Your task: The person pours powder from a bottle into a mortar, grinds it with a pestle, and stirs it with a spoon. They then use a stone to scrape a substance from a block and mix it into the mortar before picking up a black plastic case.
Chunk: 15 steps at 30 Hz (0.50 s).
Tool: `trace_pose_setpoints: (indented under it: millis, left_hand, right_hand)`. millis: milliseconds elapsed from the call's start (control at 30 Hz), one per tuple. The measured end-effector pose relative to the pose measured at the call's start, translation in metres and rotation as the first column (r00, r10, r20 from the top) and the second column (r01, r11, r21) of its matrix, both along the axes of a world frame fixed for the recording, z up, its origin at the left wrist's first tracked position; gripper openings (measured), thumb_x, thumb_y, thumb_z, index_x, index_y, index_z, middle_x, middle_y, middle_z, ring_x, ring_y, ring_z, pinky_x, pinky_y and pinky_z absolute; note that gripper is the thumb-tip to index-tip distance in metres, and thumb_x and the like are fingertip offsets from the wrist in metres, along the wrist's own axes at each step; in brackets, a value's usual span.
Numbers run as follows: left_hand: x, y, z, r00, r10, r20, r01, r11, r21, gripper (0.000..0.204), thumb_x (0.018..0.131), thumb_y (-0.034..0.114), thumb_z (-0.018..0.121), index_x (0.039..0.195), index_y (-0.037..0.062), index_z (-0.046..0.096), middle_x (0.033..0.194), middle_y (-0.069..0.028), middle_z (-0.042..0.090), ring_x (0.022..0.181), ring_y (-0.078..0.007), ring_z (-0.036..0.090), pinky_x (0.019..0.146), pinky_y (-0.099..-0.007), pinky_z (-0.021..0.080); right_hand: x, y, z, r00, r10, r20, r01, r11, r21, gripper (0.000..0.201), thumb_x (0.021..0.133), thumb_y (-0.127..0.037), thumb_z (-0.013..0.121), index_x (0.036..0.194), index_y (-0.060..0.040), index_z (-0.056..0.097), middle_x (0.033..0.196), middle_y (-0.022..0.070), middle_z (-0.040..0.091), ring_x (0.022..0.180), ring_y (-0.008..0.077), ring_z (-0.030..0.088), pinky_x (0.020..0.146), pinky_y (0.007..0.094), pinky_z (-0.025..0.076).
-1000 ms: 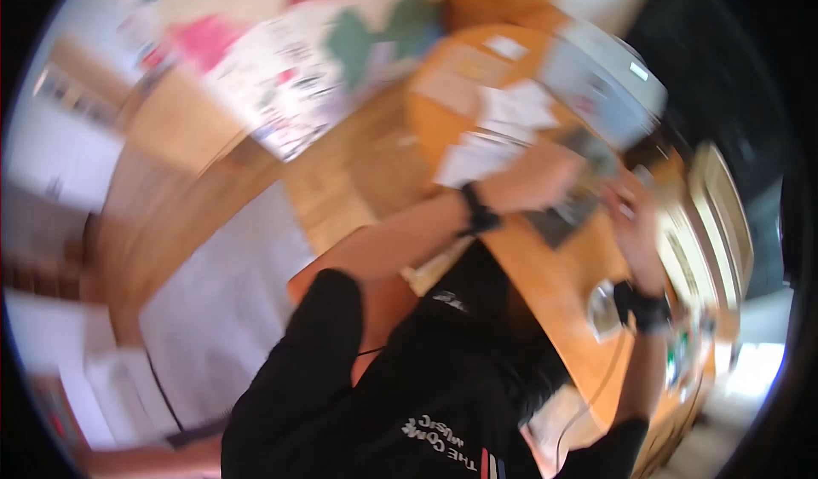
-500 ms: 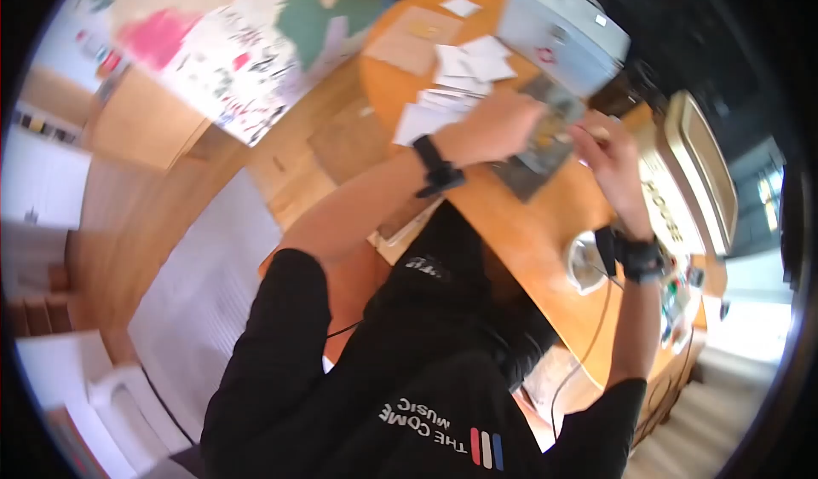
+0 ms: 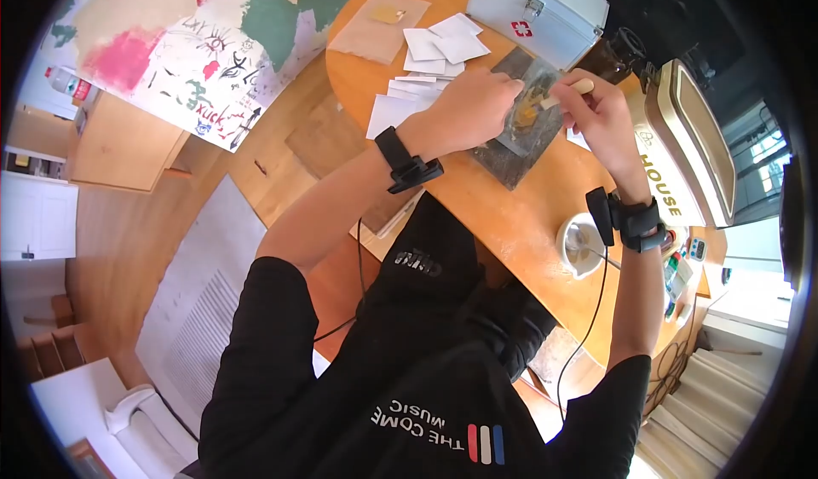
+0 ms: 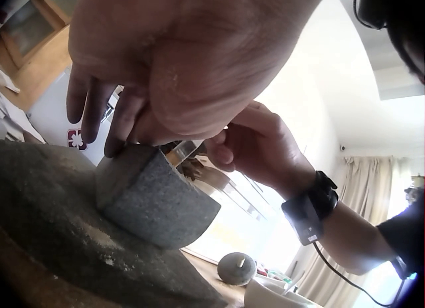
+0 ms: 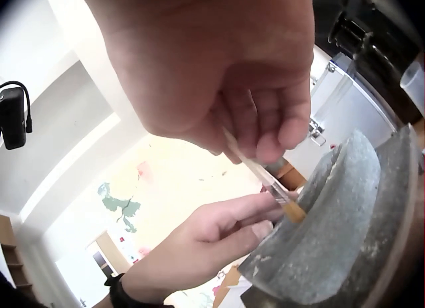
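Observation:
A curved grey tile (image 5: pixel 332 228), with yellow patches on its face in the head view, stands on a dark grey slab (image 3: pixel 511 172). My left hand (image 3: pixel 473 108) grips the tile's edge, the thumb on the near side and the fingers reaching over it in the left wrist view. In my right hand (image 3: pixel 605 125) is a small brush (image 5: pixel 277 192) with a pale wooden handle, pinched between thumb and fingers. Its amber bristles reach the tile's inner face, close beside the left thumb in the right wrist view.
Loose white paper squares (image 3: pixel 460 49) and a tan sheet (image 3: pixel 362 36) lie left of the slab. Behind stands a white first-aid box (image 3: pixel 537 14). To the right are a cream case lettered HOUSE (image 3: pixel 673 193) and a white bowl (image 3: pixel 573 257) with a utensil.
The head view has turned, so the table and both hands sit further up and left in it. My left hand stays at the tile and my right hand keeps the brush.

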<state>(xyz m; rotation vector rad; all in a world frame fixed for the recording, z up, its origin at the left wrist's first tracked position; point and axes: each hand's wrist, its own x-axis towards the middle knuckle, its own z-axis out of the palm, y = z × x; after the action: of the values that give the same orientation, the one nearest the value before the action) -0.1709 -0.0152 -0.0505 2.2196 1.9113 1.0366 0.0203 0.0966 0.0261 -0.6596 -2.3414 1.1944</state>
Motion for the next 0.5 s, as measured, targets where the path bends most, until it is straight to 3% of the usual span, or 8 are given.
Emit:
trace_pose_setpoints:
  millis: [67, 167, 267, 367, 500]
  left_hand:
    - [-0.002, 0.000, 0.000, 1.000, 0.004, 0.007, -0.004, 0.999, -0.039, 0.036, 0.092, 0.002, 0.063, 0.127, -0.0019, 0.067, 0.101, -0.0174, 0.071, 0.099, -0.0394, 0.065, 0.084, -0.0490, 0.054]
    - [-0.002, 0.000, -0.002, 1.000, 0.009, 0.012, -0.008, 1.000, -0.024, 0.036, 0.092, 0.002, 0.062, 0.127, -0.0018, 0.067, 0.103, -0.0171, 0.071, 0.100, -0.0391, 0.065, 0.085, -0.0486, 0.054]
    - [0.000, -0.002, -0.001, 1.000, 0.017, 0.019, -0.016, 1.000, -0.027, 0.034, 0.092, 0.002, 0.062, 0.126, -0.0017, 0.067, 0.103, -0.0166, 0.071, 0.100, -0.0387, 0.066, 0.084, -0.0483, 0.054]
    - [-0.001, -0.002, -0.001, 1.000, 0.012, 0.010, -0.012, 0.999, -0.037, 0.034, 0.093, 0.002, 0.062, 0.126, -0.0016, 0.067, 0.103, -0.0161, 0.070, 0.099, -0.0386, 0.066, 0.084, -0.0486, 0.054]
    - [-0.001, -0.002, -0.003, 1.000, 0.016, 0.003, -0.016, 1.000, -0.020, 0.035, 0.091, 0.002, 0.062, 0.126, -0.0020, 0.066, 0.102, -0.0158, 0.070, 0.098, -0.0382, 0.065, 0.083, -0.0486, 0.054]
  right_hand:
    - [-0.002, -0.006, 0.006, 0.996, 0.062, 0.069, -0.055, 0.993, -0.105, 0.015, 0.100, -0.014, 0.070, 0.100, 0.0014, 0.074, 0.073, -0.0003, 0.066, 0.062, 0.0057, 0.059, 0.056, 0.0237, 0.047]
    - [-0.004, 0.008, -0.003, 1.000, -0.009, -0.026, 0.008, 0.999, -0.054, 0.016, 0.101, -0.015, 0.069, 0.100, 0.0002, 0.074, 0.071, -0.0014, 0.064, 0.062, 0.0057, 0.059, 0.055, 0.0232, 0.047]
    - [-0.004, 0.004, -0.002, 0.997, 0.043, 0.061, -0.031, 0.982, -0.187, 0.017, 0.101, -0.016, 0.068, 0.100, -0.0004, 0.074, 0.070, -0.0021, 0.062, 0.061, 0.0057, 0.060, 0.053, 0.0228, 0.046]
    - [-0.006, 0.017, -0.013, 0.998, -0.057, 0.000, 0.057, 0.992, -0.116, 0.018, 0.102, -0.017, 0.067, 0.100, -0.0006, 0.073, 0.070, -0.0015, 0.062, 0.061, 0.0057, 0.060, 0.051, 0.0223, 0.045]
    - [-0.003, 0.016, -0.012, 1.000, 0.010, -0.014, -0.013, 0.974, -0.225, 0.018, 0.102, -0.017, 0.067, 0.102, -0.0002, 0.072, 0.071, -0.0001, 0.063, 0.060, 0.0062, 0.060, 0.049, 0.0228, 0.045]
